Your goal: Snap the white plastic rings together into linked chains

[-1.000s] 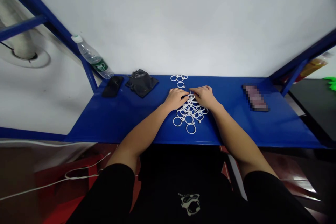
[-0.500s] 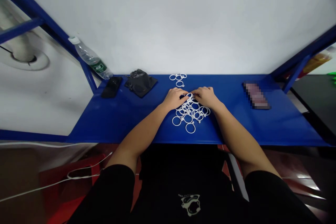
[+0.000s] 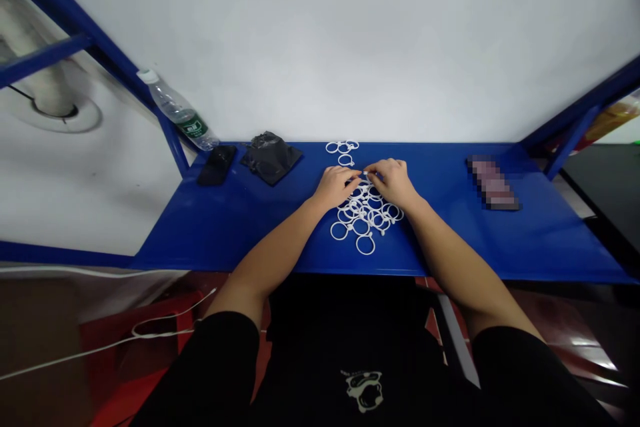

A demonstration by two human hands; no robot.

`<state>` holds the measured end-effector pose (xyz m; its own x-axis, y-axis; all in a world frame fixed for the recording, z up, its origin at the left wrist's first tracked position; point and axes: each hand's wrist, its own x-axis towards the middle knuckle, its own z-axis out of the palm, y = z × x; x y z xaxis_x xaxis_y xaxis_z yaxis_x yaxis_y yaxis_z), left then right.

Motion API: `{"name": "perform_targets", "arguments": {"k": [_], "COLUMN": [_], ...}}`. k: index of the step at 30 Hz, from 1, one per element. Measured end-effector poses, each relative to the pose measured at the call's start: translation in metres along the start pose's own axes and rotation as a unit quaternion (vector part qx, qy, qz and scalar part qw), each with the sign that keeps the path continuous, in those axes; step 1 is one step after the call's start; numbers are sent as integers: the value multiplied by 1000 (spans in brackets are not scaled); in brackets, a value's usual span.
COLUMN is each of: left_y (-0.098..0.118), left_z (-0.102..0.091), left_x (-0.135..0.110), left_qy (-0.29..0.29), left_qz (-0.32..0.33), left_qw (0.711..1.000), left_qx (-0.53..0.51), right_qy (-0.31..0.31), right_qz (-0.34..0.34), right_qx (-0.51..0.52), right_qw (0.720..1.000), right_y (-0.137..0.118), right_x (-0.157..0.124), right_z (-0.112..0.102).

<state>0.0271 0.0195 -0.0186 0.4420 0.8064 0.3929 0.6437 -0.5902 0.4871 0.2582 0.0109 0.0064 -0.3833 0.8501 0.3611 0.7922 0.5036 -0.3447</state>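
Both hands meet over the far side of a loose pile of white curtain rings (image 3: 361, 227), each with a small eyelet on its rim. My left hand (image 3: 336, 187) is closed, thumb and forefinger pinched toward a small white ring (image 3: 365, 173) that shows only in part between the fingertips. From the other side my right hand (image 3: 393, 181) pinches the same ring. Fingers hide most of it. Beyond my hands, a small group of similar rings (image 3: 345, 159) lies near the wall.
On the blue table (image 3: 240, 227), a black plastic bag (image 3: 271, 158) and a black phone (image 3: 217, 165) lie left, beside a leaning water bottle (image 3: 183, 117). A blurred-out phone-shaped object (image 3: 494, 182) lies right. Blue frame bars (image 3: 173, 143) rise at the sides.
The ring between my hands has turned or dropped, so only a small white part shows now. My fingertips have shifted slightly. The whole view has moved a little to the left.
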Motion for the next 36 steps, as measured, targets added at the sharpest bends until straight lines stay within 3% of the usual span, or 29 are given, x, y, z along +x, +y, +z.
{"name": "perform_targets", "arguments": {"k": [5,10,22,25,28,33,36], "left_y": [-6,-8,-5,-2,-7,-28,-34], "left_z": [2,4,4,1,-1,3,6], "left_x": [0,0,3,3,3,6,7], "left_qy": [63,118,91,86,87,72,66], "left_qz": [44,98,101,79,17,-70,-83], "left_qw": [997,988,990,992,995,994,993], "left_qx": [10,19,44,41,42,44,44], "right_qy": [34,70,73,75,64,-33,-48], "right_qz": [-62,-72,-48,-47,-41,-67,-76], "right_qx": [60,124,160,119,79,62,64], "right_qw": [996,987,983,989,994,995,994], "right_y": [-10,-13,-9,-9,-8,-5,-5], "right_x": [-2,-3,0,-1,-2,-2,-1], "right_z": [1,-1,0,-3,-8,-14,-12]}}
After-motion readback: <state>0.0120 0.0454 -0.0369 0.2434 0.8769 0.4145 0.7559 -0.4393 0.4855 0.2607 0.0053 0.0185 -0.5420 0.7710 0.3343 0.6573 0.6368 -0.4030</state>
